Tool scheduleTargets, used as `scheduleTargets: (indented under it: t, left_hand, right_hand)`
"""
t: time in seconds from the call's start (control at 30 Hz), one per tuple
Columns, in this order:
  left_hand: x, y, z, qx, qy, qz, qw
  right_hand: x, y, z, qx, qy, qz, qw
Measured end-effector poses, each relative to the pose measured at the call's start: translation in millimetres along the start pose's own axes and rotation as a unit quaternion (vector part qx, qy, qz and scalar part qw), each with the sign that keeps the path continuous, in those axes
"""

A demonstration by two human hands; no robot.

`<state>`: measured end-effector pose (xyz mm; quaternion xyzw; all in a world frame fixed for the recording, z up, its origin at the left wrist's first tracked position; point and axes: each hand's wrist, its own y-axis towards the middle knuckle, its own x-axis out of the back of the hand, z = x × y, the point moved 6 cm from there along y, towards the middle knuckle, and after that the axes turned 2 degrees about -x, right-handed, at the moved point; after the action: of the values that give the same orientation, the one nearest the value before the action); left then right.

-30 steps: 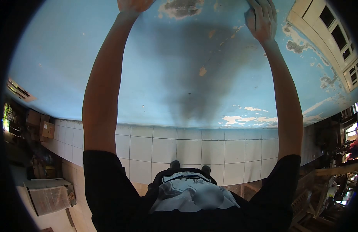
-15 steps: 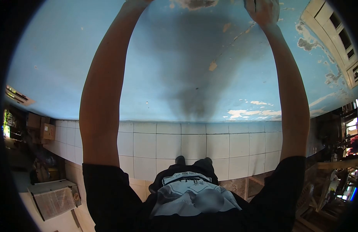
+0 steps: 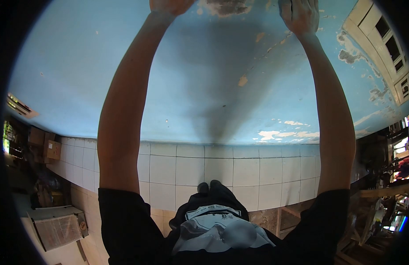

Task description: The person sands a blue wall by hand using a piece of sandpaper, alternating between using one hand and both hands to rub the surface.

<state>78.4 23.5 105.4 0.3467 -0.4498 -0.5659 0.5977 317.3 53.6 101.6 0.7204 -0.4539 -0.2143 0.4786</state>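
A blue painted wall [image 3: 178, 88] fills the view ahead, with both my arms raised toward it. My left hand [image 3: 171, 6] is at the top edge, close to a grey patch of bare plaster [image 3: 227, 5]; its fingers are cut off by the frame. Farther right, my right hand [image 3: 301, 17] rests at the wall, its thumb apart from the other fingers, whose tips are out of view. No object shows in either hand. Below the right hand, a thin crack [image 3: 270, 49] and a chipped spot [image 3: 243, 81] mark the paint.
White tiles [image 3: 190, 170] line the base of the wall. A slatted white window frame [image 3: 390, 51] is at the upper right, with peeling paint beside it. Cardboard boxes [image 3: 52, 150] and a plastic-covered box [image 3: 58, 230] stand at left. Wooden framework [image 3: 361, 221] is at lower right.
My left hand has come lower into view and a little to the right. The right hand stays at nearly the same place, showing slightly more. My view has tilted slightly.
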Motion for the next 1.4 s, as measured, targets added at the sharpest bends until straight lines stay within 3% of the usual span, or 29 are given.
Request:
scheduleTargets:
  t: [0.17,0.4,0.57,0.63,0.7,0.73,0.87,0.93,0.97,1.03,1.07,1.13,1.27,1.33,1.4]
  left_hand:
    - [-9.0,-26.2,-23.9,-0.012,-0.009,0.086,0.996]
    - [-2.5,-25.4,-25.7,-0.106,-0.084,0.096,0.986]
    - [10.2,-2.3,-26.6,0.007,-0.095,0.032,0.995]
    - [-3.1,-24.6,-41.6,-0.013,-0.071,0.033,0.997]
    - [-12.6,-38.2,-59.1,-0.037,-0.206,0.194,0.958]
    - [-12.1,-38.1,-61.2,-0.08,-0.103,0.206,0.97]
    - [-2.1,-8.2,-42.1,-0.056,-0.082,0.121,0.988]
    - [12.0,4.5,-25.5,0.039,-0.12,0.004,0.992]
    - [9.6,-0.7,-30.4,0.04,-0.12,0.007,0.992]
    - [-7.6,-20.0,-51.0,-0.003,-0.034,0.104,0.994]
    - [-7.6,-29.4,-52.4,-0.004,-0.032,0.104,0.994]
    - [-18.5,-48.8,-69.7,-0.116,-0.166,0.241,0.949]
    - [-2.1,-3.4,-46.3,-0.032,-0.115,0.204,0.972]
    - [13.9,15.5,-18.9,0.05,-0.192,-0.013,0.98]
    - [12.6,13.1,-25.8,0.037,-0.148,-0.002,0.988]
  right_hand:
    - [2.5,0.1,1.2,-0.009,0.0,0.009,1.0]
    - [1.5,0.4,0.0,-0.014,0.013,0.019,1.0]
    - [3.0,-0.4,0.5,-0.014,-0.001,0.032,0.999]
    - [4.6,1.5,0.8,-0.008,0.003,0.026,1.0]
    - [4.7,0.8,1.4,-0.011,0.015,0.031,0.999]
    - [3.8,2.2,0.6,-0.011,0.013,0.028,0.999]
    - [3.4,1.1,0.4,-0.004,0.014,0.022,1.0]
    - [2.8,1.2,-0.3,-0.008,0.016,0.025,1.0]
    - [3.0,1.4,-0.5,-0.006,0.014,0.025,1.0]
    - [2.4,-0.3,-0.4,-0.004,0.013,0.024,1.0]
    - [2.4,-0.5,-0.3,-0.001,0.016,0.017,1.0]
    - [4.2,0.1,0.5,0.003,0.017,0.006,1.0]
    - [6.7,1.6,0.9,-0.01,0.02,0.025,0.999]
    - [6.7,0.8,1.4,-0.008,0.024,0.021,0.999]
    - [6.2,0.6,0.3,-0.007,0.021,0.017,1.0]
